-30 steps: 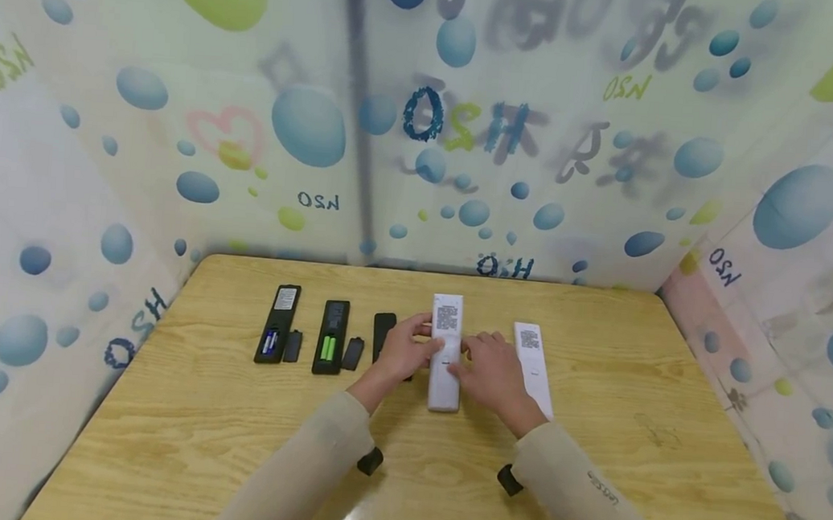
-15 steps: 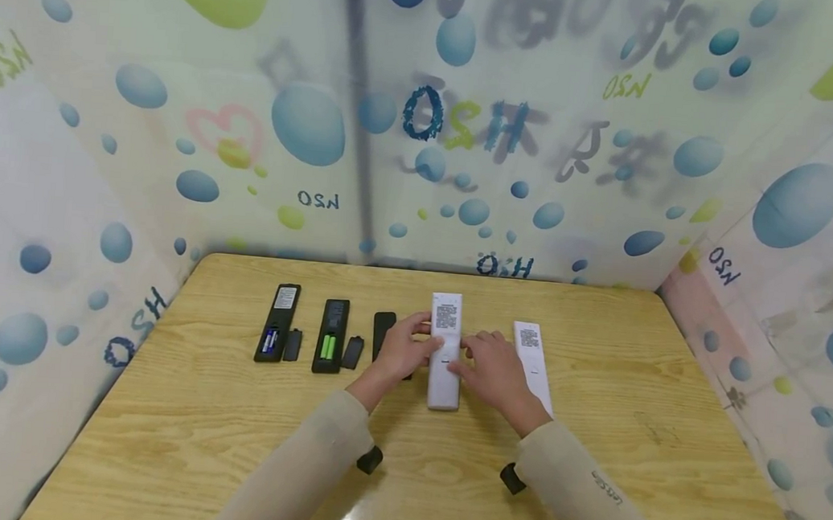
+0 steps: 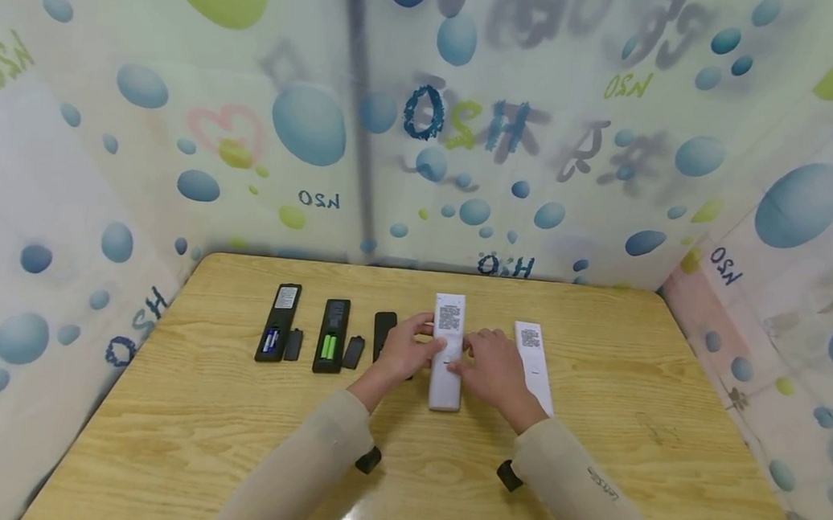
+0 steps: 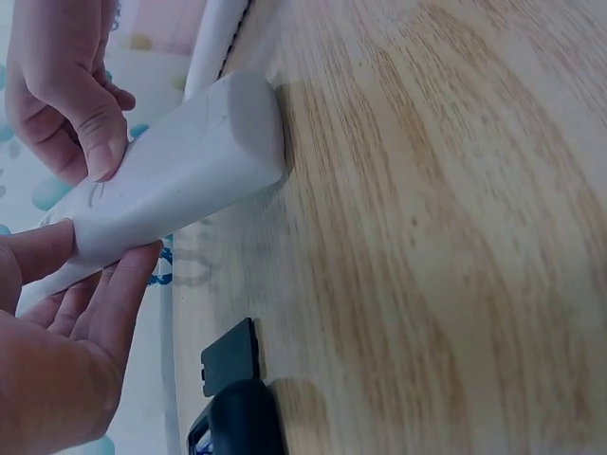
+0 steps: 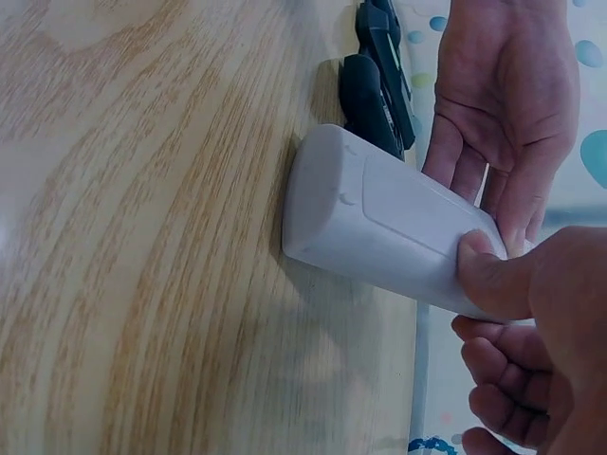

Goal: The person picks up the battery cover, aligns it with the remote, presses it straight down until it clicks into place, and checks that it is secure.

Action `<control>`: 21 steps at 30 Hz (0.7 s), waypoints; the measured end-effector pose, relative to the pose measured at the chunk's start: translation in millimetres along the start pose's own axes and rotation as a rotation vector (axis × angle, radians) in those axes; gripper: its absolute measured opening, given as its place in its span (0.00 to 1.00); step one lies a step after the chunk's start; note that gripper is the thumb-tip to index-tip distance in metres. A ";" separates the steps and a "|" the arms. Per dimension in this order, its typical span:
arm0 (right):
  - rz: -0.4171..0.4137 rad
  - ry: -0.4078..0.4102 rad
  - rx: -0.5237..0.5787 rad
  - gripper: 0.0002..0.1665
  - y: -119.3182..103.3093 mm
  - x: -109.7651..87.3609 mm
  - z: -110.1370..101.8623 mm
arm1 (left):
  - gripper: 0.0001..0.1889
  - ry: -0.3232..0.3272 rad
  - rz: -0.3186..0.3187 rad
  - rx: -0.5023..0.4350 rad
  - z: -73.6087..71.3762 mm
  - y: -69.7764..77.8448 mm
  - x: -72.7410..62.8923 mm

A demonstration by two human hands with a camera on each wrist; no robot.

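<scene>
A white remote control [image 3: 444, 391] lies back side up between the two hands, its near end low at the tabletop. My left hand [image 3: 403, 352] grips its left edge, thumb on the back face and fingers along the side and below, as the left wrist view shows on the remote [image 4: 190, 166]. From the other side, my right hand [image 3: 493, 372] holds the remote, its thumb pressing the battery cover [image 5: 398, 213] close to the small mark. Its other fingers are curled at the right edge. The hands partly hide the remote's middle.
To the left lie a black remote with blue batteries [image 3: 283, 307] and one with green batteries [image 3: 335, 316], each beside its loose cover [image 3: 294, 346]. Another black remote [image 3: 384, 329] is partly behind the left hand. A second white remote [image 3: 532, 353] lies right. A patterned sheet [image 3: 259, 225] hangs behind the table.
</scene>
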State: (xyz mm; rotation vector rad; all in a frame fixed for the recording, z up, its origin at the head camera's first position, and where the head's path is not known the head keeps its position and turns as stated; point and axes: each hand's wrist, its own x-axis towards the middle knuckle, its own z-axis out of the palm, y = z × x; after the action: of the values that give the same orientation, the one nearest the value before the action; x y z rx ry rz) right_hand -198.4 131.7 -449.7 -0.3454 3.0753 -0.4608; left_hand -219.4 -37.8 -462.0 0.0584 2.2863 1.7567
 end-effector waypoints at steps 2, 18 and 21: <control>-0.005 -0.003 -0.013 0.20 -0.4 0.4 -0.7 | 0.26 0.002 0.001 0.003 -0.5 0.2 -0.6; -0.007 -0.032 -0.006 0.26 1.0 2.8 0.4 | 0.26 0.025 0.012 -0.006 0.1 -1.0 -1.4; -0.008 -0.045 -0.024 0.28 1.6 2.7 0.3 | 0.25 0.029 0.010 -0.006 0.3 -0.7 -1.3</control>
State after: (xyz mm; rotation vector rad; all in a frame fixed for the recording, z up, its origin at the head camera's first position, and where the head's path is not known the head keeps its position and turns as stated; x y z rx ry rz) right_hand -201.4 132.5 -450.3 -0.3633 3.0394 -0.4116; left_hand -218.0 -37.9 -462.5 0.0434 2.3047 1.7808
